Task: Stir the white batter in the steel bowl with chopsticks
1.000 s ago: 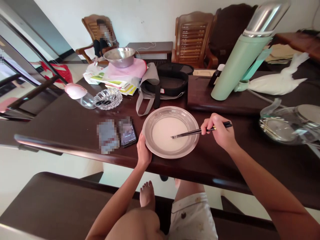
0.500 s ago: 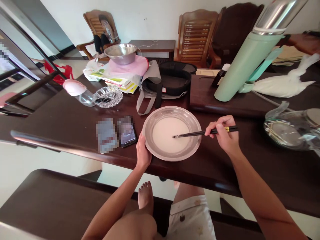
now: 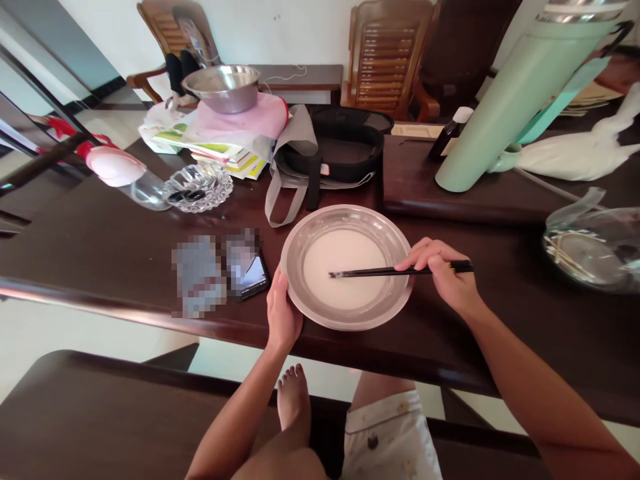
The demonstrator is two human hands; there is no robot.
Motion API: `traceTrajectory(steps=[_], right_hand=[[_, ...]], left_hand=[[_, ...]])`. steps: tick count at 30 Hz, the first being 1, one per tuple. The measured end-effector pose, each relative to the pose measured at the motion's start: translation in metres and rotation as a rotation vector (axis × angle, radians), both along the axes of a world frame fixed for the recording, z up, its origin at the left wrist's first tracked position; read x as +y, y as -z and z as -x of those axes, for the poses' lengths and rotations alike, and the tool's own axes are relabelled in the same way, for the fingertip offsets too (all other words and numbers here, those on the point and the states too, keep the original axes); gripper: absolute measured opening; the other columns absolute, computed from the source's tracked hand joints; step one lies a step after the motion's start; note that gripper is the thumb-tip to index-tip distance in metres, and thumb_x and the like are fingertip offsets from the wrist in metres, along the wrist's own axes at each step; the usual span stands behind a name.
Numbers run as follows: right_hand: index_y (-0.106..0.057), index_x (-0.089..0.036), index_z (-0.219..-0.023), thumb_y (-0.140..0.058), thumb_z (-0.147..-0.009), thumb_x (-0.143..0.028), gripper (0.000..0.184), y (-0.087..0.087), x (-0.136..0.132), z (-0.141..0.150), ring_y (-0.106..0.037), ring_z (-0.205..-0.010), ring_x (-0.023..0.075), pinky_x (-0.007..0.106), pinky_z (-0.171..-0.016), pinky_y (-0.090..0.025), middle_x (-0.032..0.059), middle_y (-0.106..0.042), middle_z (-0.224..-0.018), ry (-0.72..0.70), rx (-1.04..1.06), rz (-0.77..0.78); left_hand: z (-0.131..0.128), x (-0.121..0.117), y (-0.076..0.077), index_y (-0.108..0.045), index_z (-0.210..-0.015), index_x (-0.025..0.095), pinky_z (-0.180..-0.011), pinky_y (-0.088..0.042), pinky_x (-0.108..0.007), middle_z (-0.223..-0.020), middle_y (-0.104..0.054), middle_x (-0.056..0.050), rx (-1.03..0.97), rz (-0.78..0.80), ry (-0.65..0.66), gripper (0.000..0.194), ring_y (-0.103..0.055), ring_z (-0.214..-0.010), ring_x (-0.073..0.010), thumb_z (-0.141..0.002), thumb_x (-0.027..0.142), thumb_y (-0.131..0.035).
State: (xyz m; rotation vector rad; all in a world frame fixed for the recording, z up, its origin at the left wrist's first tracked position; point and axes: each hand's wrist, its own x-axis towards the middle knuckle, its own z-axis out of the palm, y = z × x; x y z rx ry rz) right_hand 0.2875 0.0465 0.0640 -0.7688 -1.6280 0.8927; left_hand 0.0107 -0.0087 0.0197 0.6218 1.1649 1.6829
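Note:
A shallow metal bowl with a wide rim rests near the front edge of the dark wooden table. White liquid fills its bottom. My left hand grips the bowl's left rim, the thumb on the near side and the fingers partly hidden under it. In my right hand is a pair of black chopsticks, pinched near their upper end. They reach over the right rim, and their whitened tips touch the liquid around the middle of the bowl.
Left of the bowl lie a phone and a blurred flat item. Behind stand a glass dish, a black bag and a metal basin on stacked books. A green thermos leans at right. Someone sits in a far chair.
The chopstick tips have moved left through the white liquid, and my right hand has come closer to the bowl's rim. The view has shifted slightly. My left hand still holds the rim.

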Motion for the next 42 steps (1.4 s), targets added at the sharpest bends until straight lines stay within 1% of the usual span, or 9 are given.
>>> traceTrajectory(steps=[5,8,11,16,22,27,33,38,42], right_hand=[[-0.066,-0.023,-0.067,-0.058,-0.098,-0.039,0.035,0.0003,0.0041,-0.0011,-0.064,-0.065,0.02,0.038,-0.066,-0.049,0.0038,-0.076,-0.07,0.163,0.071,-0.041],[-0.065,-0.024,-0.065,-0.056,-0.099,-0.042,0.039,-0.0002,0.0033,-0.0002,-0.063,-0.06,0.0195,0.038,-0.064,-0.049,0.0034,-0.073,-0.064,0.135,0.107,-0.014],[-0.071,-0.026,-0.075,-0.058,-0.098,-0.043,0.031,-0.001,-0.0007,0.0005,-0.068,-0.076,0.0232,0.042,-0.072,-0.053,0.0047,-0.077,-0.077,0.046,-0.05,0.032],[-0.071,-0.027,-0.07,-0.057,-0.098,-0.041,0.034,-0.004,-0.0018,-0.0031,-0.067,-0.072,0.0236,0.043,-0.071,-0.053,0.0049,-0.077,-0.075,0.187,-0.004,0.012],[-0.073,-0.028,-0.077,-0.058,-0.098,-0.04,0.028,-0.0027,-0.0024,-0.003,-0.068,-0.079,0.0251,0.045,-0.072,-0.054,0.004,-0.08,-0.083,0.029,-0.119,0.023],[-0.072,-0.028,-0.074,-0.056,-0.099,-0.038,0.031,-0.0037,-0.0026,-0.0047,-0.068,-0.073,0.0235,0.043,-0.071,-0.052,0.0044,-0.078,-0.077,0.154,-0.044,-0.009],[-0.075,-0.029,-0.083,-0.059,-0.098,-0.038,0.024,-0.0039,-0.0041,-0.0021,-0.068,-0.079,0.0254,0.045,-0.07,-0.053,0.004,-0.08,-0.084,0.0,-0.118,0.03],[-0.077,-0.031,-0.082,-0.057,-0.098,-0.039,0.027,-0.0031,-0.0035,-0.0032,-0.063,-0.069,0.024,0.044,-0.063,-0.047,0.004,-0.078,-0.076,0.141,-0.039,-0.006],[-0.076,-0.03,-0.081,-0.057,-0.098,-0.042,0.029,-0.0039,-0.0044,-0.0018,-0.062,-0.067,0.0238,0.042,-0.06,-0.048,0.0035,-0.077,-0.073,0.051,-0.018,0.065]], left_hand=[[-0.0003,-0.0002,0.0005,-0.066,-0.134,0.018,-0.102,-0.051,-0.023,-0.138,-0.058,-0.006,0.012,-0.008,0.032,0.053,-0.057,-0.126,-0.0232,-0.092,0.05,-0.064],[-0.0008,0.0002,0.0005,-0.065,-0.134,0.019,-0.105,-0.051,-0.026,-0.138,-0.058,-0.007,0.03,-0.006,0.039,0.053,-0.057,-0.127,-0.0248,-0.091,0.051,-0.063],[-0.0013,0.0004,-0.0003,-0.066,-0.133,0.018,-0.109,-0.049,-0.029,-0.137,-0.059,-0.007,0.067,-0.007,0.041,0.054,-0.054,-0.131,-0.0263,-0.092,0.052,-0.061],[-0.0014,-0.0002,-0.0009,-0.065,-0.135,0.018,-0.11,-0.049,-0.029,-0.139,-0.058,-0.007,0.094,-0.037,0.058,0.053,-0.054,-0.131,-0.0261,-0.094,0.051,-0.06],[-0.0008,0.0003,0.0004,-0.067,-0.135,0.019,-0.114,-0.044,-0.025,-0.145,-0.054,-0.004,0.052,-0.076,0.058,0.045,-0.048,-0.138,-0.0238,-0.097,0.043,-0.06],[-0.001,0.0005,-0.0006,-0.066,-0.135,0.019,-0.112,-0.046,-0.027,-0.143,-0.055,-0.005,0.077,-0.066,0.06,0.047,-0.051,-0.135,-0.0248,-0.097,0.045,-0.059],[-0.0005,0.0009,-0.0003,-0.066,-0.135,0.02,-0.116,-0.043,-0.029,-0.143,-0.055,-0.005,0.096,-0.059,0.058,0.048,-0.049,-0.137,-0.0256,-0.097,0.046,-0.059],[-0.0008,0.0004,-0.0005,-0.065,-0.136,0.02,-0.115,-0.044,-0.031,-0.142,-0.056,-0.006,0.097,-0.048,0.062,0.05,-0.05,-0.136,-0.0266,-0.095,0.048,-0.059],[-0.001,0.0003,-0.0006,-0.065,-0.136,0.019,-0.116,-0.043,-0.031,-0.142,-0.056,-0.006,0.109,-0.05,0.058,0.05,-0.049,-0.137,-0.0266,-0.095,0.048,-0.059]])
